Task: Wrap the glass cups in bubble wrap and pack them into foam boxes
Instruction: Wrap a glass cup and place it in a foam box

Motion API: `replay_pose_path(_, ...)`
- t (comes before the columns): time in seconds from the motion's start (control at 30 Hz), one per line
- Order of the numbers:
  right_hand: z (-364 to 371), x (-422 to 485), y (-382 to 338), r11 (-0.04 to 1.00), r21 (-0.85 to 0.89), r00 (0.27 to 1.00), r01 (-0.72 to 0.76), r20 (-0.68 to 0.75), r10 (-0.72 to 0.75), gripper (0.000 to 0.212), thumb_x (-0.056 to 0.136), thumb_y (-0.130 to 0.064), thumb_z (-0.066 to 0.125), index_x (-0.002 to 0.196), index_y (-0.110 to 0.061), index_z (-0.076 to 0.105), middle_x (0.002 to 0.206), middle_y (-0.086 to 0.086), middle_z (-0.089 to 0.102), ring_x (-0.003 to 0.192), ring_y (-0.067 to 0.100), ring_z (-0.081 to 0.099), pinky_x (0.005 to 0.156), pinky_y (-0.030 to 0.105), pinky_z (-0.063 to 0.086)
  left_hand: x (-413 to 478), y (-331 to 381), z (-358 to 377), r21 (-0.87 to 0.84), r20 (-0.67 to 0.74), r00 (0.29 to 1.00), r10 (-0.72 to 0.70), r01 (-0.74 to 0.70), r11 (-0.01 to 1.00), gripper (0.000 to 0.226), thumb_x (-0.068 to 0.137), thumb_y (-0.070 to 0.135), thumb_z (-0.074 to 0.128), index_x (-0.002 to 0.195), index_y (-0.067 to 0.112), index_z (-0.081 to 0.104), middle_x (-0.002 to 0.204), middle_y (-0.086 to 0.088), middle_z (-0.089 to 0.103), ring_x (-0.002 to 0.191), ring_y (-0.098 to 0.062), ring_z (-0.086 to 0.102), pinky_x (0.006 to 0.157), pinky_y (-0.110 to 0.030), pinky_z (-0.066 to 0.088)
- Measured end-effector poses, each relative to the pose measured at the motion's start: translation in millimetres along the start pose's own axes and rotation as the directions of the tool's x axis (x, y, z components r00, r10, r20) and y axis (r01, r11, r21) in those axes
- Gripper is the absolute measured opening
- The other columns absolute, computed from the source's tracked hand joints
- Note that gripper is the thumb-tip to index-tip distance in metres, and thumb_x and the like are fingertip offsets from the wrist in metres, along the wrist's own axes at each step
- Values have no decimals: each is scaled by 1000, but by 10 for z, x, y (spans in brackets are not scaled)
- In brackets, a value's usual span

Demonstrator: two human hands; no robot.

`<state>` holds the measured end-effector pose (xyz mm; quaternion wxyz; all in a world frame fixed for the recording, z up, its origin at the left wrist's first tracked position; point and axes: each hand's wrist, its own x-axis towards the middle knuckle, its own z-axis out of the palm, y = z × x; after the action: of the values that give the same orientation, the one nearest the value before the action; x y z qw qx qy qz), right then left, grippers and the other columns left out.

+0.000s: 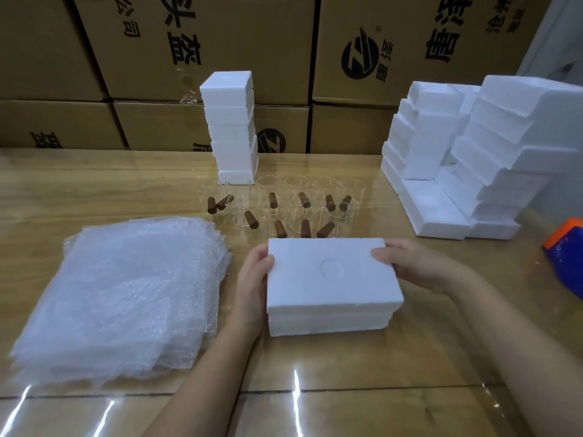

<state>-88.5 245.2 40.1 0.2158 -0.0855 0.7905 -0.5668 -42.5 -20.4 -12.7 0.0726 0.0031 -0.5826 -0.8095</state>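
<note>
A closed white foam box (331,285), lid on its base, sits on the wooden table in front of me. My left hand (252,282) grips its left end, thumb on top. My right hand (416,266) grips its right end, fingertips over the lid's top edge. Behind the box stand several clear glass cups (284,203) with brown wooden handles. A thick stack of bubble wrap sheets (126,294) lies to the left of the box.
A tall stack of closed foam boxes (232,127) rises behind the cups. Stepped piles of foam box halves (473,159) fill the right side. An orange and blue tape dispenser (568,250) sits at the right edge. Cardboard cartons (189,58) wall the back.
</note>
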Motion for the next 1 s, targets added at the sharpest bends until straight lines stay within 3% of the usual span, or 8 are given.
replay_pose_path(0.13, 77, 4, 16, 998, -51, 997, 34, -66, -37, 44, 91, -36, 60, 117, 0, 56, 123, 35, 49, 105, 53, 48, 105, 61, 33, -7, 5, -11, 4, -10, 999, -36, 36, 999, 42, 74, 37, 57, 107, 12, 60, 98, -4, 68, 87, -17, 65, 68, -29, 50)
replay_pose_path(0.2, 94, -14, 4, 996, -78, 995, 48, -81, -55, 60, 81, -50, 62, 115, -2, 55, 120, 31, 52, 101, 47, 53, 102, 57, 37, -2, 9, 20, 35, -43, 997, -62, 63, 997, 24, 85, 31, 54, 100, 15, 62, 91, -2, 68, 83, -17, 64, 69, -31, 49)
replay_pose_path(0.33, 133, -28, 44, 996, -45, 992, 79, -100, -83, 24, 91, -41, 59, 105, -23, 67, 103, 8, 63, 92, 22, 55, 84, 39, 38, -5, -12, 25, 89, -62, 996, -63, 68, 994, 23, 97, 18, 42, 94, 17, 64, 79, 5, 69, 71, -9, 64, 63, -25, 48)
replay_pose_path(0.47, 170, -40, 74, 998, -25, 991, 50, -123, -53, 27, 93, -35, 55, 112, -19, 65, 119, 11, 65, 113, 34, 59, 102, 51, 40, -29, 10, 13, 115, -40, 998, -44, 48, 992, 20, 91, 21, 49, 102, 17, 65, 86, 4, 72, 75, -7, 66, 58, -17, 50)
replay_pose_path(0.6, 175, -80, 111, 1000, -4, 990, 18, -137, -19, 31, 91, -40, 57, 114, -21, 65, 118, 10, 66, 115, 35, 57, 106, 53, 37, -52, 38, -5, 122, -39, 999, -38, 42, 992, 28, 86, 21, 52, 109, 32, 63, 109, 3, 67, 88, -4, 66, 67, -20, 50)
replay_pose_path(0.7, 193, -108, 128, 999, 4, 987, 36, -159, -35, 23, 89, -44, 60, 107, -30, 67, 114, 0, 68, 108, 23, 63, 97, 40, 45, -106, 74, -21, 160, 1, 997, 73, -72, 984, 37, 78, 25, 52, 109, 42, 64, 122, 12, 62, 108, 0, 58, 79, -20, 47)
replay_pose_path(0.8, 213, -120, 128, 999, 14, 981, 51, -189, -47, 21, 90, -40, 61, 108, -32, 66, 114, -4, 68, 102, 13, 66, 84, 29, 50, -126, 98, -17, 247, 49, 989, 141, -149, 957, 25, 82, 25, 50, 80, 33, 73, 123, 19, 59, 115, 4, 52, 84, -22, 41)
replay_pose_path(1.0, 234, -202, -5, 997, -7, 958, -83, -275, 78, 25, 85, -49, 64, 103, -32, 61, 95, -11, 70, 67, 1, 67, 48, 16, 49, -143, 175, -43, 376, 44, 999, -19, 1, 926, 20, 80, 30, 51, 82, 32, 72, 98, 22, 66, 94, -4, 60, 74, -23, 44)
